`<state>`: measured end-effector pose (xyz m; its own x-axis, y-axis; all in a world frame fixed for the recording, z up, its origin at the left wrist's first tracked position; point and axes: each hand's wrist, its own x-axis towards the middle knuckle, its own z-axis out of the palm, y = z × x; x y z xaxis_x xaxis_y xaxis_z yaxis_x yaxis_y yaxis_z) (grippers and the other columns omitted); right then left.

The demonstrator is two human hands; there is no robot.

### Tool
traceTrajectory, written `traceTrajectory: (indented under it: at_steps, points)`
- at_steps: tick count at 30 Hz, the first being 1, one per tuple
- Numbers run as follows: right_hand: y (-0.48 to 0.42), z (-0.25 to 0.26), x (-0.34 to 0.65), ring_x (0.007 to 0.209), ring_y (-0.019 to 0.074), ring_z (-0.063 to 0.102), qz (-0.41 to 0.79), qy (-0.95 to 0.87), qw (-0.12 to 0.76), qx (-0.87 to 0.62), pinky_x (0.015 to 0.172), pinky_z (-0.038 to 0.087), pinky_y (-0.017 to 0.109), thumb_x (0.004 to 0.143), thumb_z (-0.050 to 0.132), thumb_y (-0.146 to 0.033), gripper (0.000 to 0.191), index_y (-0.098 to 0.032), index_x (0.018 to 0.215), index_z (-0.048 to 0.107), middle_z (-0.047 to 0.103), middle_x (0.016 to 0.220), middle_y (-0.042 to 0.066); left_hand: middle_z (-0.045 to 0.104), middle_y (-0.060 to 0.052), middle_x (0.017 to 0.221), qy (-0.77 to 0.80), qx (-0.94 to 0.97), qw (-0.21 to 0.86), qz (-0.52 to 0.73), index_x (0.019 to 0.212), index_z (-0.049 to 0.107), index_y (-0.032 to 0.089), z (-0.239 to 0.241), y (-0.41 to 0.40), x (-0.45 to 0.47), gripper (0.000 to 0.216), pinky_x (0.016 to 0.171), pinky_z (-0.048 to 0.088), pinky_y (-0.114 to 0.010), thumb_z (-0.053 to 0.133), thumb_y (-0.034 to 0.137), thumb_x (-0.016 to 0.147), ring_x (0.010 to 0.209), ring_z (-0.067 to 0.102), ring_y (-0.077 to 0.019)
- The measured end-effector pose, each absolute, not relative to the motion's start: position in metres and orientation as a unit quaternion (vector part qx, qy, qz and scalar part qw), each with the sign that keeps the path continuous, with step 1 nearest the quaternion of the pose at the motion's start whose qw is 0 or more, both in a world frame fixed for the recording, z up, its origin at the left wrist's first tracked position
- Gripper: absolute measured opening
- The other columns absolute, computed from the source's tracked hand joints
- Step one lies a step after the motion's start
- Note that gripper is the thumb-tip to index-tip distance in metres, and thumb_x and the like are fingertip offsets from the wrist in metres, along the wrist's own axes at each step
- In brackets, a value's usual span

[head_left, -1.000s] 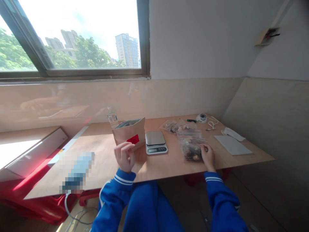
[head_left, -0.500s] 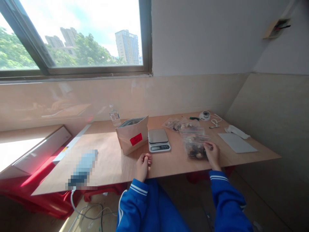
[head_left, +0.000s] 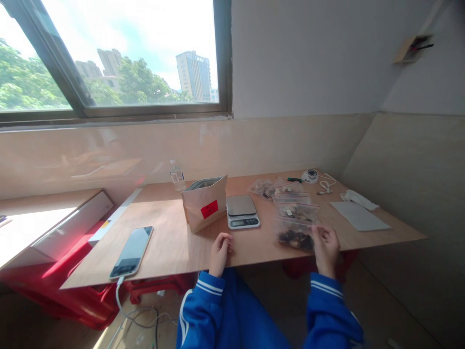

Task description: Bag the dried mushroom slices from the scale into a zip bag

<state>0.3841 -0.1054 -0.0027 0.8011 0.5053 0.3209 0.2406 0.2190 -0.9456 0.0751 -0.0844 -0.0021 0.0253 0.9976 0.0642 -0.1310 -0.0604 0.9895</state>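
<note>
Up close at the table's point(head_left: 170, 247) near edge, the right hand point(head_left: 325, 246) pinches a clear, crinkled plastic bag point(head_left: 296, 232) of dark lumps. Loosely curled and holding nothing, the left hand point(head_left: 220, 252) rests on smooth plywood.

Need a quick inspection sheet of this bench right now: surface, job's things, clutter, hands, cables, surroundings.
Surface: wooden table, sunlit.
Job's things: clear zip bag of dark pieces, lifted at the near edge; more zip bags behind it.
Clutter: kraft pouch, open; digital scale; water bottle; phone; white sheet.
Hands: right hand fingers pinch the bag; left hand rests, loosely curled, empty.
Cables: white cable hangs from the phone.
Surroundings: window, tiled wall.
</note>
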Motion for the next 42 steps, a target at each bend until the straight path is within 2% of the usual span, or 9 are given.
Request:
traceTrajectory:
  at_steps: [2, 6, 9, 14, 18, 20, 24, 30, 42]
  points:
    - [-0.114, 0.023, 0.349, 0.079, 0.0217, 0.066, 0.178, -0.326, 0.735, -0.567, 0.078, 0.05, 0.037, 0.067, 0.071, -0.046, 0.037, -0.018, 0.086, 0.055, 0.068, 0.08, 0.006, 0.062, -0.003, 0.07, 0.422, 0.495, 0.549, 0.524, 0.079, 0.06, 0.016, 0.008, -0.095, 0.08, 0.029, 0.054, 0.04, -0.022, 0.058, 0.045, 0.076, 0.06, 0.055, -0.0115]
    - [-0.114, 0.086, 0.285, 0.078, 0.0205, 0.068, 0.245, -0.429, 0.714, -0.496, 0.076, 0.052, 0.034, 0.072, 0.071, -0.043, 0.031, -0.02, 0.084, 0.055, 0.07, 0.079, 0.005, 0.066, -0.006, 0.073, 0.376, 0.516, 0.585, 0.5, 0.086, 0.062, 0.014, 0.05, -0.11, 0.101, 0.034, 0.058, 0.041, -0.023, 0.052, 0.047, 0.082, 0.061, 0.057, -0.0124]
    - [-0.111, 0.113, 0.251, 0.081, 0.0197, 0.068, 0.298, -0.509, 0.675, -0.444, 0.078, 0.052, 0.033, 0.076, 0.067, -0.042, 0.027, -0.021, 0.084, 0.053, 0.07, 0.08, 0.004, 0.066, -0.006, 0.071, 0.376, 0.483, 0.565, 0.553, 0.083, 0.061, 0.014, 0.087, -0.11, 0.116, 0.04, 0.059, 0.043, -0.023, 0.048, 0.052, 0.083, 0.063, 0.059, -0.0129]
    - [-0.113, 0.103, 0.227, 0.078, 0.0173, 0.066, 0.401, -0.535, 0.616, -0.417, 0.071, 0.05, 0.027, 0.078, 0.065, -0.043, 0.026, -0.022, 0.085, 0.051, 0.068, 0.083, 0.002, 0.063, -0.004, 0.067, 0.443, 0.398, 0.547, 0.589, 0.074, 0.056, 0.015, 0.092, -0.106, 0.12, 0.043, 0.062, 0.046, -0.025, 0.053, 0.058, 0.078, 0.063, 0.06, -0.0136]
    - [-0.113, 0.088, 0.223, 0.082, 0.0162, 0.063, 0.501, -0.625, 0.483, -0.355, 0.076, 0.05, 0.028, 0.085, 0.056, -0.043, 0.023, -0.02, 0.085, 0.056, 0.065, 0.085, 0.002, 0.066, -0.006, 0.079, 0.476, 0.351, 0.533, 0.605, 0.081, 0.057, 0.017, 0.056, -0.107, 0.116, 0.043, 0.072, 0.05, -0.031, 0.053, 0.059, 0.076, 0.076, 0.064, -0.0192]
    - [-0.111, 0.084, 0.219, 0.084, 0.0163, 0.061, 0.49, -0.645, 0.462, -0.36, 0.079, 0.049, 0.029, 0.087, 0.053, -0.042, 0.024, -0.019, 0.084, 0.059, 0.064, 0.085, 0.002, 0.067, -0.007, 0.083, 0.5, 0.358, 0.494, 0.615, 0.082, 0.058, 0.018, 0.044, -0.107, 0.113, 0.039, 0.077, 0.05, -0.033, 0.051, 0.056, 0.079, 0.083, 0.064, -0.0215]
    - [-0.105, 0.074, 0.207, 0.084, 0.0161, 0.061, 0.416, -0.634, 0.497, -0.421, 0.081, 0.049, 0.03, 0.084, 0.057, -0.036, 0.017, -0.02, 0.091, 0.058, 0.063, 0.088, 0.002, 0.068, -0.009, 0.092, 0.544, 0.409, 0.434, 0.591, 0.089, 0.061, 0.019, 0.042, -0.108, 0.107, 0.034, 0.084, 0.048, -0.035, 0.043, 0.047, 0.086, 0.092, 0.063, -0.0236]
    - [-0.098, 0.059, 0.197, 0.078, 0.0158, 0.057, 0.29, -0.672, 0.483, -0.481, 0.077, 0.049, 0.031, 0.082, 0.058, -0.024, 0.015, -0.02, 0.095, 0.063, 0.059, 0.085, 0.002, 0.07, -0.01, 0.088, 0.568, 0.465, 0.405, 0.545, 0.087, 0.063, 0.017, 0.046, -0.109, 0.1, 0.037, 0.084, 0.048, -0.037, 0.036, 0.042, 0.089, 0.088, 0.065, -0.0239]
    - [-0.097, 0.059, 0.203, 0.077, 0.0173, 0.061, 0.272, -0.687, 0.447, -0.505, 0.071, 0.05, 0.029, 0.084, 0.057, -0.027, 0.014, -0.02, 0.081, 0.069, 0.061, 0.083, 0.004, 0.071, -0.008, 0.085, 0.552, 0.504, 0.388, 0.538, 0.082, 0.069, 0.018, 0.042, -0.105, 0.094, 0.034, 0.077, 0.047, -0.033, 0.044, 0.041, 0.087, 0.082, 0.064, -0.0221]
